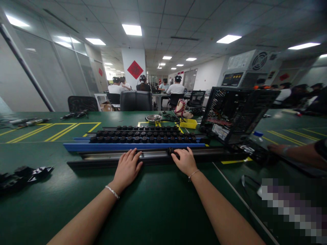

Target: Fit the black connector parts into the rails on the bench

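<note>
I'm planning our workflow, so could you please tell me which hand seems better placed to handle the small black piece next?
Probably the right hand: it is at the small black piece, while the left hand rests farther left on the long rail.

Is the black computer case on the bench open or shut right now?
Open: the computer case has an uncovered side, and parts inside show through it.
</note>
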Motion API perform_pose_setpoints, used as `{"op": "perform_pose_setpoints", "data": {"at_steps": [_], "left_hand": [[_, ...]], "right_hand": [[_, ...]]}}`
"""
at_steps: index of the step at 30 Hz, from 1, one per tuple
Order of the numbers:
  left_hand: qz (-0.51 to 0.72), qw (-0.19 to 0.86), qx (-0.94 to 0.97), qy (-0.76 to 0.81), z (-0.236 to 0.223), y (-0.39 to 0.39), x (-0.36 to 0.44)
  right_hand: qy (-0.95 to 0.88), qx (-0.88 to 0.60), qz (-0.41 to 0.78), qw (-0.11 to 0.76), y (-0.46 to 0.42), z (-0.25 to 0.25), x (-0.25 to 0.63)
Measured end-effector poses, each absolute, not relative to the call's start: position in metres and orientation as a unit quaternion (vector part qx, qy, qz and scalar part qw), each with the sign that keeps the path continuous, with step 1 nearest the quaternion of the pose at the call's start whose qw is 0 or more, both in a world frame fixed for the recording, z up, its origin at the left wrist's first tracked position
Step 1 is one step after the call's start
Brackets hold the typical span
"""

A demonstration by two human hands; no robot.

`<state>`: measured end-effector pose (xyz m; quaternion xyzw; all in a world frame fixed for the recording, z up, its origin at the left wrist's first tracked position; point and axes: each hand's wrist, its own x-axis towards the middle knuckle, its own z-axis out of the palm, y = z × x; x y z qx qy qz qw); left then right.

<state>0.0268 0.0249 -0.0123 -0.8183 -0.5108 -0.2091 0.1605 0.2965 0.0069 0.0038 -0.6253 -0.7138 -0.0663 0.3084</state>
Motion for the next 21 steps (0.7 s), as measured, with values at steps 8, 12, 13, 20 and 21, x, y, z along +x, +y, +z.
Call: {"op": "perform_pose_setpoints", "data": {"at_steps": [8,12,13,20,21], "left_hand": [[-0.207,0.166,-0.818,-0.510,-0.012,0.024,0.027],[-0.206,0.164,-0.818,-0.511,-0.012,0.025,0.027],[-0.206,0.164,-0.818,-0.511,-0.012,0.025,0.027],[-0.212,0.163,-0.818,-0.510,-0.012,0.025,0.027],[-0.211,0.163,-0.818,-0.510,-0.012,0.025,0.027]], "right_hand": [[-0.745,-0.598,-0.048,0.291,0.004,0.006,0.285],[-0.753,-0.597,-0.047,0.272,0.003,0.006,0.282],[-0.754,-0.597,-0.045,0.269,0.003,0.007,0.282],[-0.753,-0.600,-0.024,0.269,0.002,0.009,0.281],[-0.754,-0.599,-0.023,0.269,0.002,0.009,0.281]]}}
